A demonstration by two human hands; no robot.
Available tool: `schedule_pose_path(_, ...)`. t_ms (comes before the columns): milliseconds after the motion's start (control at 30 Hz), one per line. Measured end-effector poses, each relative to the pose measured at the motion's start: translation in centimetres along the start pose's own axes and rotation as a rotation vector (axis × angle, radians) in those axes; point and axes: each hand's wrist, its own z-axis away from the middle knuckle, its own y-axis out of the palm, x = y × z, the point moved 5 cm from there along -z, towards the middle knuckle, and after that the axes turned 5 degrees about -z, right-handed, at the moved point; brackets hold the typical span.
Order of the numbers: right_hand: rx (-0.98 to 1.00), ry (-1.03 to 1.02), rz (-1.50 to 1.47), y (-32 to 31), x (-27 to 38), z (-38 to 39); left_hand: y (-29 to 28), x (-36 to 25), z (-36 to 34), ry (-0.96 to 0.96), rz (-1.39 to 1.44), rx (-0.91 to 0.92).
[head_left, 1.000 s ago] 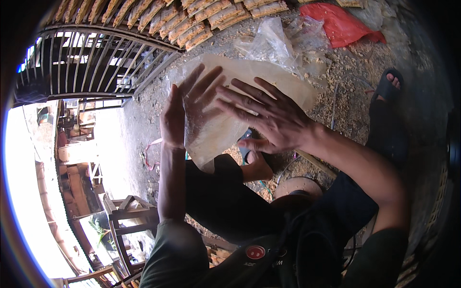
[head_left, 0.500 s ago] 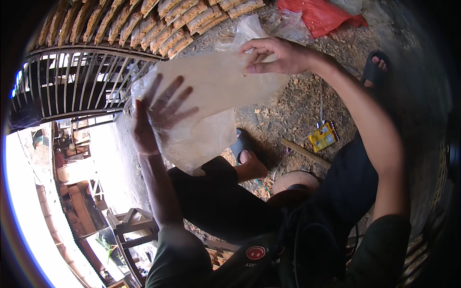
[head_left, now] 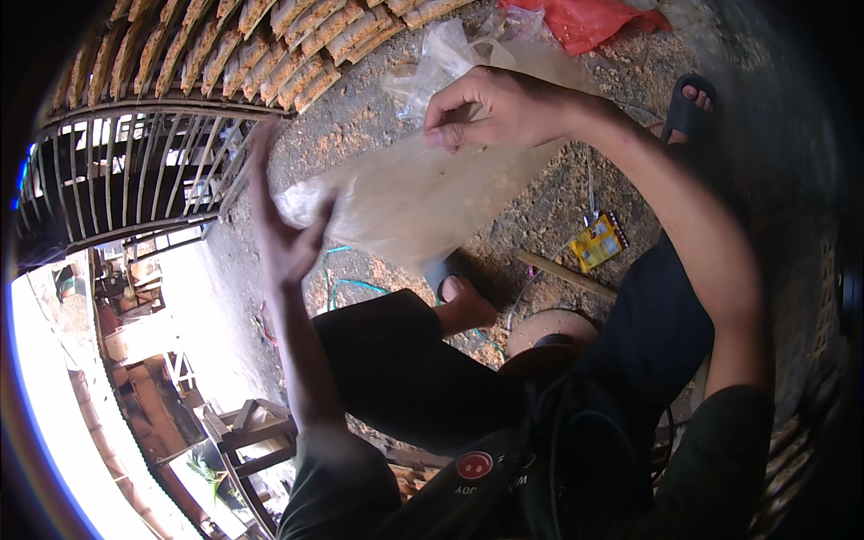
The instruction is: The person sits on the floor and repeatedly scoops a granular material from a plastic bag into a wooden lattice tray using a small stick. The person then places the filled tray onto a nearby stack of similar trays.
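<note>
A cloudy, see-through plastic sheet (head_left: pixel 414 202), perhaps a bag, hangs crumpled above the floor in front of me. My right hand (head_left: pixel 504 110) pinches its upper edge between thumb and fingers. Beside the sheet's left end is my left hand (head_left: pixel 286 238), somewhat smeared by motion. Its fingers point upward and its thumb stands apart, so it is open. Whether that hand touches the plastic I cannot tell.
Crumb-covered slabs (head_left: pixel 310 40) lie in rows on a slatted rack (head_left: pixel 126 162) at the upper left. More clear plastic (head_left: pixel 441 63) and a red bag (head_left: pixel 585 25) are at the back. A yellow packet (head_left: pixel 598 243) and wooden stick (head_left: pixel 567 274) lie on the crumb-strewn floor.
My left hand has come out from behind the spread sheet and no longer lies flat against it. The plastic has sagged and bunched up. My right hand keeps its pinch, slightly further left.
</note>
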Motion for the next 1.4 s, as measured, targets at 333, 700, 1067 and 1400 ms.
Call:
schedule_pose_path(333, -0.613, -0.317, 0.622, -1.2, 3.5, 2.0, 8.8, -5.3, -0.3, -0.489, 1.092, 0.491)
schedule_pose_path(700, -0.351, 0.254, 0.897, 2.1, -3.3, 2.8, 9.0, -3.0, -0.4, -0.704, 1.424, 0.186)
schedule_pose_path(1067, -0.487, -0.040, 0.883, 3.4, -1.7, 3.2, 7.8, -4.4, -0.6, -0.687, 1.162, 0.166)
schedule_pose_path(1400, -0.466, 0.091, 1.019, 2.8, -3.0, 3.0, 8.3, -3.8, -0.5, -0.596, 1.292, 0.135)
